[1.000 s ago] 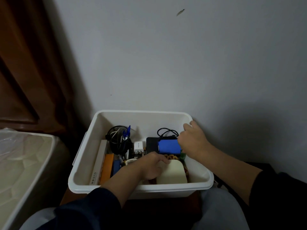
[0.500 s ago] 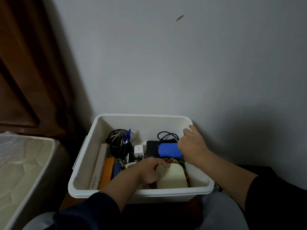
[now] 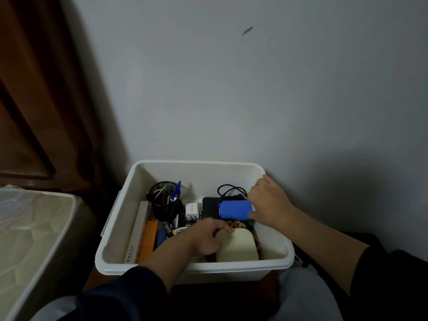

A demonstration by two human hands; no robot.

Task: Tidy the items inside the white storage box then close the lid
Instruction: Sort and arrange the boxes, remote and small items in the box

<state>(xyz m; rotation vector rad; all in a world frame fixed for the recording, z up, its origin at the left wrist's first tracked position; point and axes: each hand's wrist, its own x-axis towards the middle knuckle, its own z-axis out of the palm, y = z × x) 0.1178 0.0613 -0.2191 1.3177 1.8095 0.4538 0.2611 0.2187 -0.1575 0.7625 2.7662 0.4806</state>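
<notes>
So right hand (image 3: 268, 202) pinches the blue pack (image 3: 235, 210) to seat it; left hand (image 3: 206, 239) curls on the cream case (image 3: 238, 249), steadying it in the box (image 3: 162, 167).

White charger block (image 3: 192, 210) in the storage box (image 3: 115, 228): small grey print on its face, too blurred to read; flat white carton (image 3: 136, 230) along the left wall: dark characters near its front end, illegible; no other markings legible.

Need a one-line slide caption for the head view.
Both hands in the open white box: right hand grips a blue case, left hand holds a cream container.
</notes>
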